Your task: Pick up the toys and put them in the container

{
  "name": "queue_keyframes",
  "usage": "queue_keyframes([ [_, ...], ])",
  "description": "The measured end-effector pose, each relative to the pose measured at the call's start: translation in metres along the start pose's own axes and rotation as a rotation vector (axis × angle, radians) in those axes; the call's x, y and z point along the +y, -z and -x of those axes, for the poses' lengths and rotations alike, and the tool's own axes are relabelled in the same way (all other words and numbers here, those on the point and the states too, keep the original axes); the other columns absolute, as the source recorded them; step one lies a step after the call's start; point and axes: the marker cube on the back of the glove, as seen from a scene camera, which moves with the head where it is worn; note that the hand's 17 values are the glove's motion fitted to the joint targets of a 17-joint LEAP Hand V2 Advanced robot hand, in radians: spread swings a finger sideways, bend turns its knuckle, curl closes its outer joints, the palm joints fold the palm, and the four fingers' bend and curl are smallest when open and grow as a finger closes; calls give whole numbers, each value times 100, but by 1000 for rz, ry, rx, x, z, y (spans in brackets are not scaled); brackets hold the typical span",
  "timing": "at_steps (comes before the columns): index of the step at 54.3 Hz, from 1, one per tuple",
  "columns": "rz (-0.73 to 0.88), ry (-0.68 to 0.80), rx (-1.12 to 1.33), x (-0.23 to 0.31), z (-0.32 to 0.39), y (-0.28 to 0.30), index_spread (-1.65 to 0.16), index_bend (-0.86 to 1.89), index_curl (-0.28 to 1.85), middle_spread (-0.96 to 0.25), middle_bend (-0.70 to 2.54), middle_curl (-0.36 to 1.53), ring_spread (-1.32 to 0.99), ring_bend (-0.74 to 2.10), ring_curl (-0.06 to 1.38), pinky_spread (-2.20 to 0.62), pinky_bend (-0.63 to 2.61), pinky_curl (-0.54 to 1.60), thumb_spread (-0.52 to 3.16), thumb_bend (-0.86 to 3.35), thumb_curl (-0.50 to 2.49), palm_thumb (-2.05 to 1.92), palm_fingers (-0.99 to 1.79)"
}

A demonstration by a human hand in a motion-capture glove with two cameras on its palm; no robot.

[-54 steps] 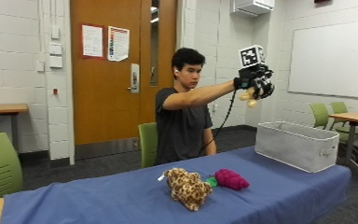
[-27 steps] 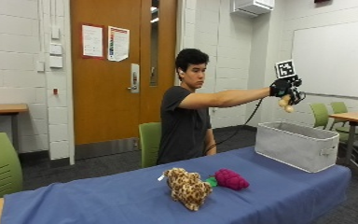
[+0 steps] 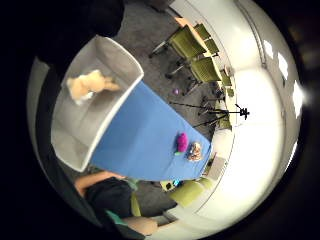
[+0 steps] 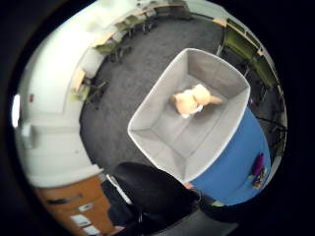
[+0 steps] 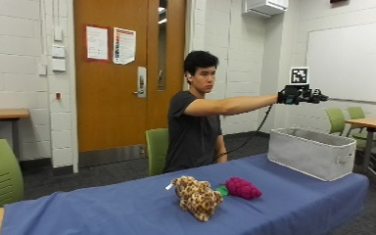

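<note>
With a tan toy (image 4: pixel 193 101) lying in the grey container (image 5: pixel 312 152), the gloved right hand (image 5: pixel 298 95) hovers above, grip open and empty, so next comes reaching back for the spotted toy (image 5: pixel 196 197) and magenta toy (image 5: pixel 243 188) on the table (image 5: pixel 109 210).

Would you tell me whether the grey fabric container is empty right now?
Not empty. Both palm views show a tan plush toy lying on the floor of the grey fabric container, beneath the outstretched gloved right hand.
</note>
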Motion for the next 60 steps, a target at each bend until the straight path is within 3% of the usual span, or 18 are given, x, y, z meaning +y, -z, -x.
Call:
queue_keyframes([
  [13, -46, 17, -70, 51, -62, 18, -27, 6, 27, -7, 19, 44, -15, 30, 26, -4, 95, 36, 78, -16, 34, -22, -23],
  [19, -54, -193, 82, 73, -140, 8, -27, 9, 24, -7, 18, 42, -16, 26, 27, -3, 89, 34, 78, -16, 29, -22, -19],
  [30, -61, -339, 42, 122, -250, -13, -27, 9, 21, -7, 18, 40, -18, 23, 28, -2, 84, 32, 79, -15, 22, -21, -16],
  [39, -52, -428, 10, 152, -314, -63, -27, 10, 20, -7, 18, 40, -19, 21, 29, -2, 80, 32, 81, -14, 18, -20, -13],
  [47, 73, -511, -7, 166, -352, -139, -27, 12, 20, -8, 18, 39, -20, 19, 29, -2, 77, 31, 83, -13, 16, -19, -12],
  [60, 188, -574, -24, 176, -375, -225, -27, 10, 21, -8, 17, 37, -21, 16, 28, -3, 72, 31, 84, -13, 14, -18, -19],
])
